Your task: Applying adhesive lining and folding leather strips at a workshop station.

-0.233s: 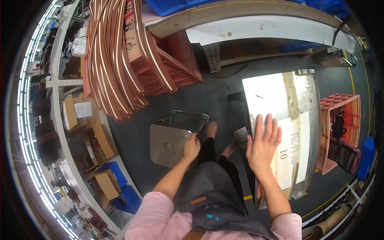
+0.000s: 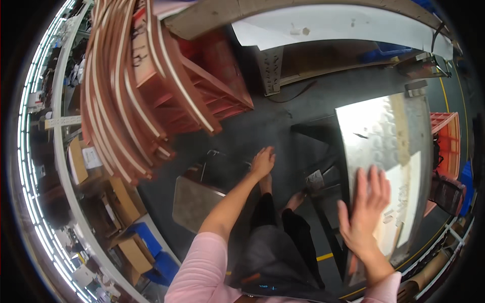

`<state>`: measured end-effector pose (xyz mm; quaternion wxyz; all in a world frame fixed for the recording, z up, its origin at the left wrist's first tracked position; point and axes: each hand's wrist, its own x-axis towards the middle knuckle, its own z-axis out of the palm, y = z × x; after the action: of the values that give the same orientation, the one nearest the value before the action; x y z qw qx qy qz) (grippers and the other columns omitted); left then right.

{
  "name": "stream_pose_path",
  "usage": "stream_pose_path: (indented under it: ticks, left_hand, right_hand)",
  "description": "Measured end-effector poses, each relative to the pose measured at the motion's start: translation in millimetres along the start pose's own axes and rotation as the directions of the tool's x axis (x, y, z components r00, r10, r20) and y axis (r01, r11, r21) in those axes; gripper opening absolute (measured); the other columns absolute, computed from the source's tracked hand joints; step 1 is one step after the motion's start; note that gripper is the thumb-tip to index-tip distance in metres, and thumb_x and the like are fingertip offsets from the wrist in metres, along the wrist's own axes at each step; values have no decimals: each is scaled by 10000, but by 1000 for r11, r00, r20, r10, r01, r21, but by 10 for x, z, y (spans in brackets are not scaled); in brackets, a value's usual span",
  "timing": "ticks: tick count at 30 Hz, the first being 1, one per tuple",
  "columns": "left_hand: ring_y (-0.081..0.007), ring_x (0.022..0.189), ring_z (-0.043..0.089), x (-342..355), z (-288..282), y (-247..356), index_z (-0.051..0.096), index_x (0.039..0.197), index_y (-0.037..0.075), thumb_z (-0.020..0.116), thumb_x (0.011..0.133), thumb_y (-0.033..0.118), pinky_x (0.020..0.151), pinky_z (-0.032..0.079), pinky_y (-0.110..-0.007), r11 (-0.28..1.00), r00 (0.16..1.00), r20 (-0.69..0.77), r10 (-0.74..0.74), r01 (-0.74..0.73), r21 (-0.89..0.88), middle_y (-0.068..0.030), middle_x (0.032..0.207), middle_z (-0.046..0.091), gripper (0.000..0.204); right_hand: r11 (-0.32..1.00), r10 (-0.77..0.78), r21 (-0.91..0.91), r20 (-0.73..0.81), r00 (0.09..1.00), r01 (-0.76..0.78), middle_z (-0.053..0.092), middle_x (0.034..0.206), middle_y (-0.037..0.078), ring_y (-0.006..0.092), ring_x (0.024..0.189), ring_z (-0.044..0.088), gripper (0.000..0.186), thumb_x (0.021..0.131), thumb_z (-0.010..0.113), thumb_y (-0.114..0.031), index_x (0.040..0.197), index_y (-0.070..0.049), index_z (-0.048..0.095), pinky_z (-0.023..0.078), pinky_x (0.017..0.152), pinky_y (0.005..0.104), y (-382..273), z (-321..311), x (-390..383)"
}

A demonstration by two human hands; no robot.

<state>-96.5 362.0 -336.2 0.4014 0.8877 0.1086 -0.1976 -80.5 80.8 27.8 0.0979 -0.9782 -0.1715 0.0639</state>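
Note:
My right hand (image 2: 369, 212) lies flat with fingers spread on the bench top (image 2: 366, 123), a shiny metal surface with pale sheets and a brown strip. My left hand (image 2: 263, 161) is in front of me at the right of a low metal-framed stool (image 2: 197, 204) with a flat brownish seat. Its fingers look bent and close together, but blur hides whether they hold anything. My left forearm passes over the stool's right side.
Brown strips with pale lines (image 2: 118, 96) hang over a red crate (image 2: 217, 76) at the upper left. A shelf with cardboard boxes (image 2: 134, 252) and blue bins stands left. Another red crate (image 2: 449, 146) sits beyond the bench. A white-covered ledge (image 2: 323, 28) crosses the far side.
My left hand has left the stool's seat edge and moved forward and right. My right hand still rests on the bench top. The view has shifted, with the bench now farther right.

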Motion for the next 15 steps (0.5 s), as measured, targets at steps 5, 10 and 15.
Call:
stream_pose_path:
  ticks: [5, 10, 15]
  left_hand:
    - [-400, 1299, 618, 1356, 245, -890, 573, 1492, 122, 568, 1077, 299, 1057, 537, -534, 963, 997, 74, -9, -11, 269, -143, 1499, 595, 451]
    - [-385, 1501, 447, 2256, 671, -1160, 515, 1578, 157, 474, 1122, 377, 1204, 430, -535, 926, 984, 175, -46, -23, 376, -89, 1728, 378, 508]
    - [-350, 1551, 375, 3011, 797, -1461, 558, 1557, 171, 485, 1119, 376, 1249, 366, -529, 850, 969, 224, -102, -32, 525, 3, 1818, 146, 489]
  right_hand:
    - [997, -35, -69, 130, 991, 44, 353, 1620, 300, 519, 1515, 301, 870, 826, 756, -276, 1589, -3, 439, 175, 1265, 640, 209, -67, -1]
    - [990, 31, -140, 47, 998, -24, 340, 1613, 317, 519, 1521, 299, 877, 831, 720, -381, 1583, -42, 423, 196, 1254, 658, 301, -23, -162]
    - [991, -27, -130, -28, 999, 23, 380, 1612, 278, 457, 1505, 383, 813, 982, 699, -505, 1606, -57, 431, 312, 1224, 600, 195, -7, -12]
